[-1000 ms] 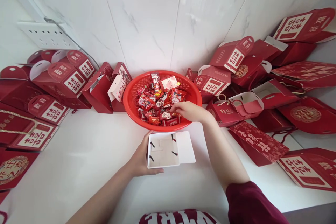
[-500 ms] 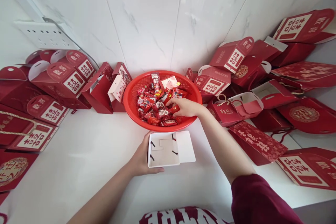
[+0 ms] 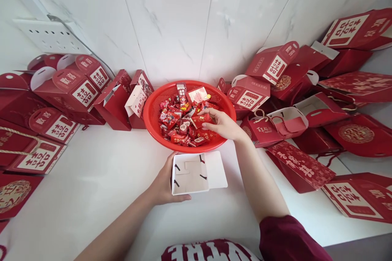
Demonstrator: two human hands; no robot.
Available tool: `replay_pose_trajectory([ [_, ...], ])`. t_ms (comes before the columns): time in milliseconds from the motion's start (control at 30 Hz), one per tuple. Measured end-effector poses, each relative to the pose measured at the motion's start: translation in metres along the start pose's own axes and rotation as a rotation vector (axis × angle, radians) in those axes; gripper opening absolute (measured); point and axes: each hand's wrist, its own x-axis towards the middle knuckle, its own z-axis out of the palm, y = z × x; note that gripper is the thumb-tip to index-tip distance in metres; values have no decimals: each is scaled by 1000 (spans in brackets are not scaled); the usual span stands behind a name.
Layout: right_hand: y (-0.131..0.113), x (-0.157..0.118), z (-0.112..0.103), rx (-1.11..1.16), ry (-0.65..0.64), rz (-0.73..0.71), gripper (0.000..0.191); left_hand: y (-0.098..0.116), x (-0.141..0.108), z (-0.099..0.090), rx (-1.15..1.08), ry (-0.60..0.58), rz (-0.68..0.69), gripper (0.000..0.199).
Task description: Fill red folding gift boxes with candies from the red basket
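Observation:
My left hand grips the left side of a small gift box. Its open mouth faces up, showing a white inside with dark cord ends at the corners, and a white flap sticks out to the right. Behind the box stands a red plastic basket heaped with wrapped candies. Over the basket's right part, my right hand has its fingers pinched on a red-wrapped candy, just above the pile.
Red gift boxes crowd the left side of the white counter. More red boxes and bags are piled along the right. Behind them rises a tiled wall with a power strip at left.
My right hand has risen slightly out of the candy pile, and a red-wrapped candy now shows at its fingertips. My left hand and the box stay nearly still.

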Motion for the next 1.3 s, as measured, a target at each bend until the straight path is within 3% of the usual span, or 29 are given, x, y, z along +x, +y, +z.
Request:
replay_pose_trajectory([
  [267, 0, -2, 1, 29, -26, 14, 35, 0, 0, 0, 28, -5, 17, 117],
  [400, -7, -6, 2, 163, -51, 28, 28, 1, 0, 0, 16, -14, 3, 117],
  [467, -17, -12, 3, 309, -128, 31, 24, 2, 0, 0, 21, -14, 3, 117],
  [567, -43, -25, 3, 436, -341, -9, 19, 2, -1, -1, 35, -15, 0, 117],
  [667, -73, -38, 9, 227, -484, -103, 18, 1, -1, -1, 74, -22, -7, 118],
  [767, -92, -46, 21, -43, -506, -207, 22, 0, -2, -1, 115, -14, 6, 118],
  [900, -101, -55, 35, -204, -674, -311, 19, -2, -3, -1, 99, -9, 6, 121],
  [1000, -105, -65, 30, -300, -780, -264, 17, -3, -3, 0, 88, -10, 11, 120],
  [1067, -108, -69, 21, -320, -753, -192, 21, -4, -3, 0, 97, -7, 23, 120],
  [1200, -107, -59, 3, -336, -529, -56, 29, -4, -3, 0, 104, -5, 13, 119],
  [1300, -91, -29, -1, -286, -553, 76, 28, -3, -3, 0, 97, -5, -7, 119],
])
